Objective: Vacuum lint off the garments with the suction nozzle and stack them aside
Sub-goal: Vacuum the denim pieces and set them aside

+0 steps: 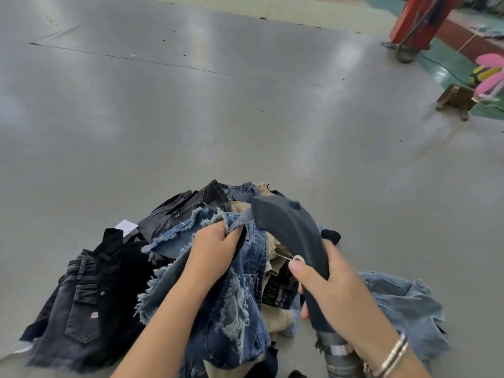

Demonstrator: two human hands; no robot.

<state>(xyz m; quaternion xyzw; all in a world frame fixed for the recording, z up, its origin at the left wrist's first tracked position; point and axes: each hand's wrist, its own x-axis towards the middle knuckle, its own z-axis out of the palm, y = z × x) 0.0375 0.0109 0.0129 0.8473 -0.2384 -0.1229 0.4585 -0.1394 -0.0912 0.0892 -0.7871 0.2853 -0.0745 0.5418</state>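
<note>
On the bench right in front, left hand (218,246) grips the frayed blue denim (234,296) by its waistband, right hand (338,293) wraps the nozzle (289,227), whose mouth sits just right of that grip, angled up-left.

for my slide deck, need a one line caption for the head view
Left hand grips frayed blue denim shorts while right hand holds the dark suction nozzle over a pile of garments.

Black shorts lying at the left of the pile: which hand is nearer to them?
Left. The left hand grips frayed blue denim just right of the black shorts. The right hand holds the suction nozzle farther right, across the pile.
</note>
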